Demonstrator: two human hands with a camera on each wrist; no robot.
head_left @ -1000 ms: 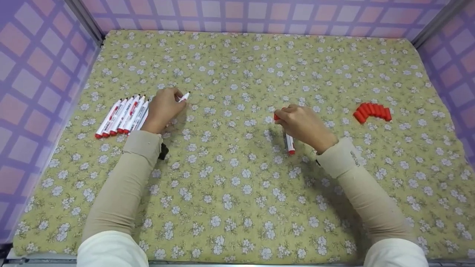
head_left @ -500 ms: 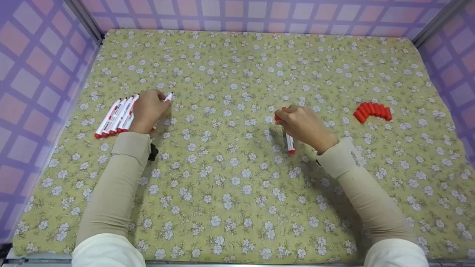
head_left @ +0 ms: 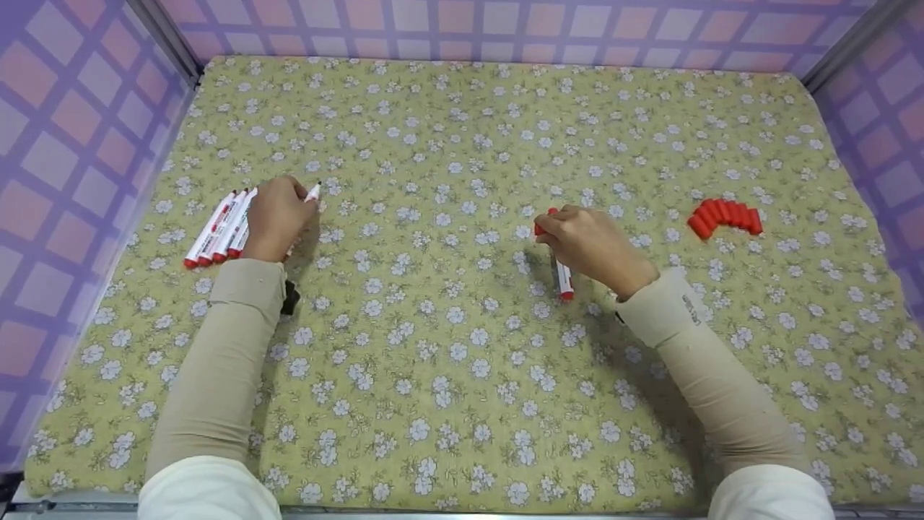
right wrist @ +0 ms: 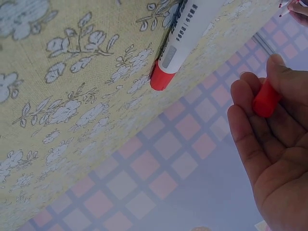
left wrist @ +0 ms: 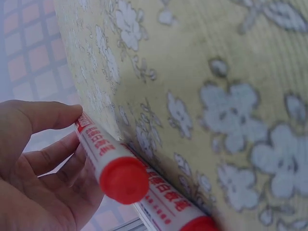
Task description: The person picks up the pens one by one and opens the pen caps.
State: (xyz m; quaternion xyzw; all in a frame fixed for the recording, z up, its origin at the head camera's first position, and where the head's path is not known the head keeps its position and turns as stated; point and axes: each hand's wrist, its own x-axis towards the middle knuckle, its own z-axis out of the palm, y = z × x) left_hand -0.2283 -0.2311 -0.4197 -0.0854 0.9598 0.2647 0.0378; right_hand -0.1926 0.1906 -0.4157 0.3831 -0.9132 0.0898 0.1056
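Note:
My left hand [head_left: 273,220] pinches a white marker [head_left: 313,193] between thumb and fingers, its dark tip bare and its red end [left wrist: 125,180] towards the wrist. Beside it on the cloth, at the left, lies a row of uncapped white markers [head_left: 216,230], partly covered by the hand; another marker [left wrist: 168,199] lies close under the held one. My right hand [head_left: 590,242] holds a small red cap [right wrist: 266,98] between thumb and fingers. Below that hand lies one more white marker [head_left: 564,280] with a red end; a red bit shows past the fingers, and its middle is hidden.
Several red caps [head_left: 724,216] lie in a curved row on the right. A yellow-green flowered cloth [head_left: 433,347] covers the table. Checkered purple and pink walls [head_left: 469,29] stand at the back and both sides.
The left hand has moved left with the marker, towards the row of markers, and down slightly. The right hand keeps its place with the red cap.

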